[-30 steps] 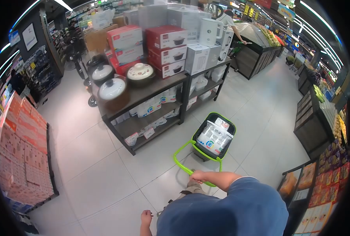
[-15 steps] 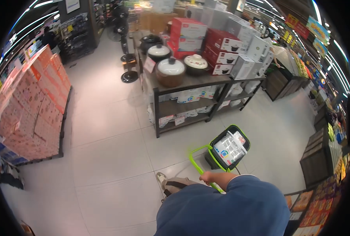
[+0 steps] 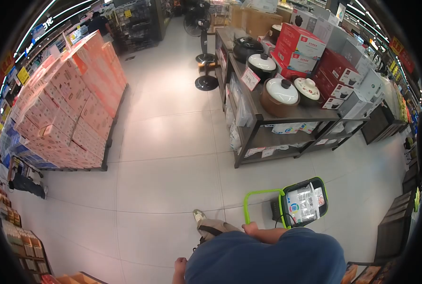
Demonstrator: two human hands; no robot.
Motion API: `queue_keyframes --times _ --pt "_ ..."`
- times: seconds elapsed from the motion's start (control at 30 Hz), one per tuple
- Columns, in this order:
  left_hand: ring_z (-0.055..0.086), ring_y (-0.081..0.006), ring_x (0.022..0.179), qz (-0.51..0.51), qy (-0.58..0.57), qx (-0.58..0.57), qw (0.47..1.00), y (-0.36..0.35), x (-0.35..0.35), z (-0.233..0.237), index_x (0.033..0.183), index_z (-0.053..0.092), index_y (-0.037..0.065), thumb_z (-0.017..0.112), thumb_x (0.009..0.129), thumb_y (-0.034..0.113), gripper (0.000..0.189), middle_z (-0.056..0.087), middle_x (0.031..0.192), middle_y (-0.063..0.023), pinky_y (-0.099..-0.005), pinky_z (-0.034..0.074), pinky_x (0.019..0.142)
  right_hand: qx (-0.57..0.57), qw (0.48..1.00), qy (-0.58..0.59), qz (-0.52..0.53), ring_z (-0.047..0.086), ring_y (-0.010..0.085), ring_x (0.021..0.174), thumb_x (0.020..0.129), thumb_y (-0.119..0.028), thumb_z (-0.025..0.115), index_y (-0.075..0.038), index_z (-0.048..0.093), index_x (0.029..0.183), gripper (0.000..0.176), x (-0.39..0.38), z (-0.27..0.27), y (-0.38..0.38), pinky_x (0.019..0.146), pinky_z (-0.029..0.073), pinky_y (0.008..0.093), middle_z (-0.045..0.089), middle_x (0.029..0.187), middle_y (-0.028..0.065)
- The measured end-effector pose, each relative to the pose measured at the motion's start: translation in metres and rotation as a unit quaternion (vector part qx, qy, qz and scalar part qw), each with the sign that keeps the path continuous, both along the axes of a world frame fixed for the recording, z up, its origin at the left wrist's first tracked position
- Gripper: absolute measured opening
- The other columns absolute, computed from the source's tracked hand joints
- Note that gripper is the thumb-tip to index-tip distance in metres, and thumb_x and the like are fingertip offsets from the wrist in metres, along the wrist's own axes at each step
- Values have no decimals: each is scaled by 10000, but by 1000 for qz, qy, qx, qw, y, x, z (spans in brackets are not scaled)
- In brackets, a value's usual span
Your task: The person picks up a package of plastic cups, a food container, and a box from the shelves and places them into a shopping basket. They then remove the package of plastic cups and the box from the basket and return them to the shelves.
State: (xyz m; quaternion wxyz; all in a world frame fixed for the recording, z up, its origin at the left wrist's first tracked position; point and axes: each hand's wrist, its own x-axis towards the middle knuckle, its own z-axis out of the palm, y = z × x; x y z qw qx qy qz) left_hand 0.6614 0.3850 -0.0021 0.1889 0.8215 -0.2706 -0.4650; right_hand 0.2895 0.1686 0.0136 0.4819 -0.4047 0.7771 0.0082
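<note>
Fingers (image 3: pixel 246 227) of the right hand (image 3: pixel 251 229) clamp the partly hidden basket handle (image 3: pixel 247 204); the left hand (image 3: pixel 180 263) curls closed.

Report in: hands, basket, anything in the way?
Right hand gripping green handle; left hand low, nothing visible in it. Basket at right, packages inside. Shelf ahead right, pink boxes ahead left, neither touching basket.

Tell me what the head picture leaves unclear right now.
Head view, all four:
Inside bottom of the basket: hidden by packages.
Green handle past the right hand: hidden by forearm and shirt.
Left arm: cut off by the bottom edge.
Price sign fine print: too small.
</note>
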Motion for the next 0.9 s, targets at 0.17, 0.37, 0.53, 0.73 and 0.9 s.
queue_keyframes --times 0.17,0.37,0.53,0.73,0.9 --pt "634 -260 668 64 28 4 998 -63 91 76 821 622 -53 530 771 164 240 642 758 -191 -365 498 609 -8 999 7 -37 638 296 649 686 -293 616 60 620 702 353 66 -17 -35 619 493 391 629 668 196" --pt "630 -265 729 -9 -76 145 987 -58 204 3 779 639 -61 602 730 231 298 657 758 -164 -383 476 662 2 981 -138 -135 563 256 481 726 -220 605 22 558 628 264 123 23 -104 472 449 410 574 591 145" --pt "632 -272 676 -160 -87 87 980 -92 244 -79 825 612 -41 525 765 181 246 636 746 -166 -374 485 568 98 917 -255 -291 414 199 399 763 -151 593 -37 449 671 206 168 19 -143 400 386 376 389 509 62" --pt "630 -244 608 -105 -11 59 993 -181 365 -118 885 586 -40 482 795 115 207 621 732 -142 -340 500 486 85 918 -182 -343 389 195 380 773 -127 537 -58 470 747 100 223 -15 -165 403 365 392 390 518 52" --pt "611 -230 621 12 92 32 995 -305 502 -36 964 535 -26 473 820 111 208 598 757 -131 -335 484 503 41 946 70 -313 623 260 583 759 -137 546 17 556 969 260 278 39 -193 521 511 371 609 721 138"
